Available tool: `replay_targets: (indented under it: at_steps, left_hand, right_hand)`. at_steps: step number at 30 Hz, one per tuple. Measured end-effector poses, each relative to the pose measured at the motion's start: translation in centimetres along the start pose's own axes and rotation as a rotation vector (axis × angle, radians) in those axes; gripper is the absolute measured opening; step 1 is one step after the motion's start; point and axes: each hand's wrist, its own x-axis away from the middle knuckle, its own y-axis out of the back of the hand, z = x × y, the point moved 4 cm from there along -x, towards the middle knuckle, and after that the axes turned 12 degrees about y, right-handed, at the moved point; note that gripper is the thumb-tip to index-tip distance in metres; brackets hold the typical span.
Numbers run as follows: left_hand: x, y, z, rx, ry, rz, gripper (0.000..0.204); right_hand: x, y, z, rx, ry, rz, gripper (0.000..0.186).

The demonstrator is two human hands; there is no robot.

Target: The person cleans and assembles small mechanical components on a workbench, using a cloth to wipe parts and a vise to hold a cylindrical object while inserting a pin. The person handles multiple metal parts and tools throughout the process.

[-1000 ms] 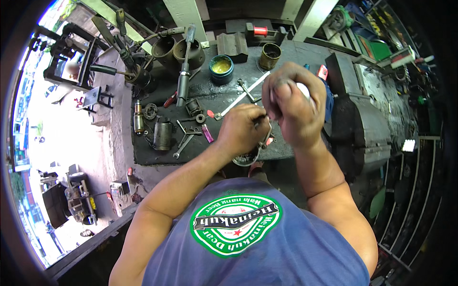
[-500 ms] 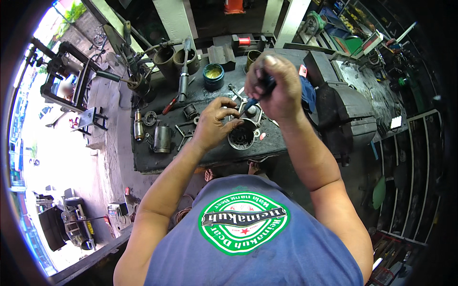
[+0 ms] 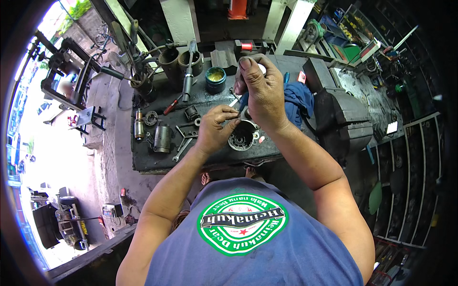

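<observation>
My right hand (image 3: 261,93) is closed round a tool (image 3: 244,101) with a blue lower part. Its handle is mostly hidden in my fist, so its exact kind is unclear. At the tool's lower end, my left hand (image 3: 217,126) pinches thumb and forefinger together; anything between them is too small to make out. Just below my fingers stands a round metal housing (image 3: 242,136), open at the top with a dark inside. Beside my left wrist lie an open-ended wrench (image 3: 181,150) and a three-armed metal part (image 3: 183,135).
A metal cylinder (image 3: 162,139), an armature (image 3: 139,125) and a red-handled screwdriver (image 3: 171,107) lie on the bench's left. Farther back are a grease tub (image 3: 215,79) and a can of tools (image 3: 143,88). A blue cloth (image 3: 299,102) and a large vise (image 3: 343,121) stand right.
My right hand has turned over and come slightly left, hiding more of the tool. My left hand stays pinched near the housing. The wrench beside my left wrist now shows.
</observation>
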Motion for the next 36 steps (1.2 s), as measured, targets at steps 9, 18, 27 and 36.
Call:
replay_targets:
  at_steps: [9,18,27,36]
  left_hand:
    - [0.2,-0.1,0.0,-0.131,-0.141,-0.048,0.018]
    - [0.0,-0.1,0.3,-0.137,-0.173,-0.035,0.022]
    - [-0.5,0.8,-0.2,-0.103,-0.037,0.071,0.038]
    - [-2.1,2.4,-5.7,-0.054,0.021,0.104,0.034]
  right_hand:
    - [-3.1,-0.2,9.5,0.956,0.214,0.823,0.046]
    - [-4.3,-2.2,12.0,0.954,0.388,0.953,0.038]
    - [-5.3,-1.3,10.1,1.275,0.087,1.078,0.054]
    - [-5.1,-1.7,10.7,1.261,0.093,1.033,0.036]
